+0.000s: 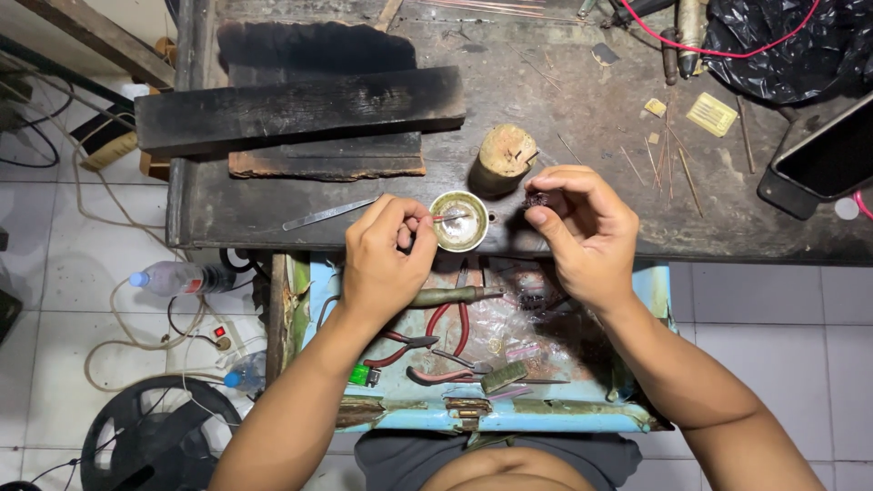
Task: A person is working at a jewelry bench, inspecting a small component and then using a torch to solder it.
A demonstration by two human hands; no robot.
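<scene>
Spanning the upper half of the view, a dark, scorched wooden workbench (564,118) carries a long charred black wooden block (300,109) lying left-to-right across its left part. Below its near edge sits an open pale-blue drawer (655,291) littered with red-handled pliers (446,332). A black plastic bag (800,45) sits at the bench's far right corner.

Left hand (386,259): thumb and fingertips pressed together, pinching a thin brush-like stick (447,217). Long axis runs roughly left-to-right; its tip points right, into a small round metal bowl (459,221) at the bench's near edge.

Right hand (582,232): thumb and forefinger pinching a small dark ring-like piece (535,199), held above the bench just right of the bowl; other fingers curled. Detail of the piece too small to tell.

A stubby upright wooden cylinder (503,159) stands just behind the bowl. A flat metal file (327,214) lies left of the bowl, slanting up to the right.
</scene>
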